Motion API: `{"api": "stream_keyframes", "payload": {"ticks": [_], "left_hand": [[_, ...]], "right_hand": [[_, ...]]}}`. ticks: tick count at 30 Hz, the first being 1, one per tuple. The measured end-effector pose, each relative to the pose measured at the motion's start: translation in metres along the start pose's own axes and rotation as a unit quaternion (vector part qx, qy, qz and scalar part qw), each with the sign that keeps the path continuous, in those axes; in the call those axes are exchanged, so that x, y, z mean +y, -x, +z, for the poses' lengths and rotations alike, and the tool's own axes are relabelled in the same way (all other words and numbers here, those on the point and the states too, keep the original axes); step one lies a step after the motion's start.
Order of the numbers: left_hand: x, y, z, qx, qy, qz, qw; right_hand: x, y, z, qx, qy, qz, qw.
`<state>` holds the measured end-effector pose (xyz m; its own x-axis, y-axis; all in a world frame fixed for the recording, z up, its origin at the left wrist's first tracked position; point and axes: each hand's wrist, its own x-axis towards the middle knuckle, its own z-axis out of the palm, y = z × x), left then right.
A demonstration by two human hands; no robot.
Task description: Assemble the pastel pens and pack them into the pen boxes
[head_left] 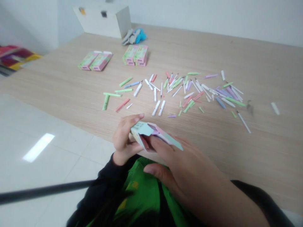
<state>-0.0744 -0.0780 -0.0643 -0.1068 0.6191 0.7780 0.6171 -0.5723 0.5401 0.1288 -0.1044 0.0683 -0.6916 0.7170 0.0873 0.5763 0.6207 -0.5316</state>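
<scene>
My left hand [124, 138] is wrapped round a small pastel carton [142, 129], held near the table's front edge. The carton's end facing right is open, with its flaps spread and a red pen-like piece [145, 142] inside. My right hand [184, 164] is at this opening, its forefinger reaching in and its thumb apart below. The tip of that finger is hidden by the carton. Beyond the hands, many white, green, red, purple and blue pen pieces [189, 91] lie scattered on the wooden table [201, 53].
Pink-and-green cartons stand in a stack [134, 55] at the back, and two more cartons [100, 61] lie left of it. Behind are grey and blue gloves [134, 36] and a white box [101, 20]. A dark strap [47, 188] crosses at lower left.
</scene>
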Motion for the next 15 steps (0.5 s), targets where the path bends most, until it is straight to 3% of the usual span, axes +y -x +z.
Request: {"api": "stream_keyframes", "payload": {"ticks": [7,11,15], "left_hand": [[0.02,-0.008,0.007,0.011,0.052,-0.019,0.998],[0.033,-0.014,0.013,-0.004,0.061,-0.018,0.998],[0.042,-0.018,0.015,-0.064,0.088,-0.074,0.991]], "right_hand": [[0.002,0.005,-0.014,0.224,-0.057,-0.06,0.971],[0.018,-0.007,0.002,0.282,-0.132,-0.039,0.95],[0.036,-0.022,0.022,0.323,-0.289,0.022,0.901]]}}
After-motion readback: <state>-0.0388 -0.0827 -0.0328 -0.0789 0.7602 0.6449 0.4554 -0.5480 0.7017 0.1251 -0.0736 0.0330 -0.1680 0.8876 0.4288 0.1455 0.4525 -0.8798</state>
